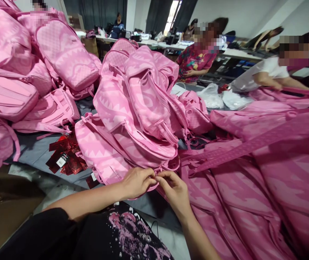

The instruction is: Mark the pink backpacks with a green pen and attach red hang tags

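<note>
A pink patterned backpack (100,151) lies at the table's front edge, with more pink backpacks (149,94) heaped on and behind it. My left hand (136,182) is closed in a pinch at its lower right edge. My right hand (175,189) pinches at the same spot, its fingertips almost touching those of the left. Whatever is between the fingertips is too small and covered to make out. Shiny red hang tags (66,155), one with a white label, lie in a bunch left of my hands.
Tall piles of pink backpacks (5,47) stand at the left, and a row of them (251,180) fills the right. Clear plastic bags (211,95) lie farther back. Co-workers, one in a flowered shirt (197,57) and one in a white shirt (272,68), stand across the table.
</note>
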The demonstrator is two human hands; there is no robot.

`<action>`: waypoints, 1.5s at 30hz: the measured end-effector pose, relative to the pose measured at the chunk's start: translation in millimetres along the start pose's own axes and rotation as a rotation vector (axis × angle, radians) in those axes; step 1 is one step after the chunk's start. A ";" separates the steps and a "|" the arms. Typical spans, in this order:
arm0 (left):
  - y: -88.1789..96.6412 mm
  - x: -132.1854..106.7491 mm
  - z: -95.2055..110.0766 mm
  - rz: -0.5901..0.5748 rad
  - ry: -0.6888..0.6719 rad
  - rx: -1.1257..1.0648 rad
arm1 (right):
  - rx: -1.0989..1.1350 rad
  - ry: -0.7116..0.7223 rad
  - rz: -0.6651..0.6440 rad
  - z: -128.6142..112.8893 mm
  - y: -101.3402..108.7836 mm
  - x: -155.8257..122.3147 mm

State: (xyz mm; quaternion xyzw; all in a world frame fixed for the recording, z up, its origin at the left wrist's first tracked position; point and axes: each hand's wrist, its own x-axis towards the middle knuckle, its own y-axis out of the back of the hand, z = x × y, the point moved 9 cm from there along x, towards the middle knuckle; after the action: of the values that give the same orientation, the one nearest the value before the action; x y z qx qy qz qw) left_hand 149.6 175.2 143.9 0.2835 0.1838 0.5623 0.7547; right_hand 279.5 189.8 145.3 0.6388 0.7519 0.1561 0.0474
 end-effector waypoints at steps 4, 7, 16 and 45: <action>-0.4 -2.0 -1.3 0.021 0.005 0.094 | 0.003 -0.029 0.014 6.2 0.5 -1.0; -3.6 -2.4 -0.6 -0.016 0.005 0.076 | -0.005 -0.077 0.060 15.5 5.5 -1.6; 1.6 -0.4 -5.1 -0.026 0.047 0.033 | -0.083 -0.124 0.087 18.1 7.0 -2.9; -2.5 -3.6 -1.8 -0.074 0.005 0.122 | -0.093 -0.128 0.228 5.4 5.1 -15.0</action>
State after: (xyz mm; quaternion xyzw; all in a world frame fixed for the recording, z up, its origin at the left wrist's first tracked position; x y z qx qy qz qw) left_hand 149.3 171.7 140.8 0.3208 0.2300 0.5225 0.7558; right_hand 288.5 176.7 139.8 0.7259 0.6618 0.1542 0.1068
